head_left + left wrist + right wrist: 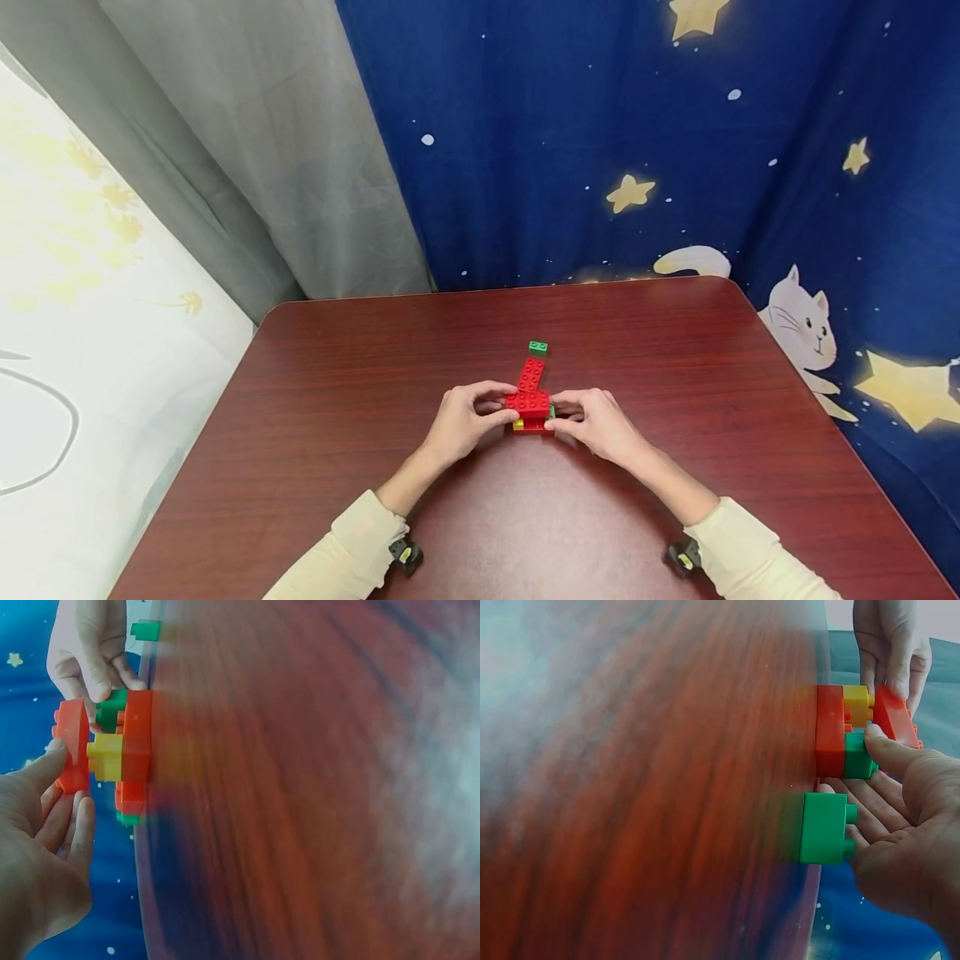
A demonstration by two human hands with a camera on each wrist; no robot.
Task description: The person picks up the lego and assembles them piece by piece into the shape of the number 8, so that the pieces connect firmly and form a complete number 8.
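Note:
My left hand [465,419] pinches a red toy building brick [528,403] between thumb and fingers. This brick hovers, tilted, just above a low stack in the left wrist view. The stack is a red base brick [137,736] lying on the table, with a yellow brick [107,757] and a green brick [860,755] side by side on top. My right hand [597,421] holds the stack's green end, thumb in front and fingers behind. Parts of the stack are hidden by the raised brick and both hands.
Behind the stack, a long red brick [532,374] and a small green brick [537,347] lie on the brown table [360,358]. Another green brick [825,829] stands near my right palm, out of sight in the head view. Curtains [540,150] hang behind.

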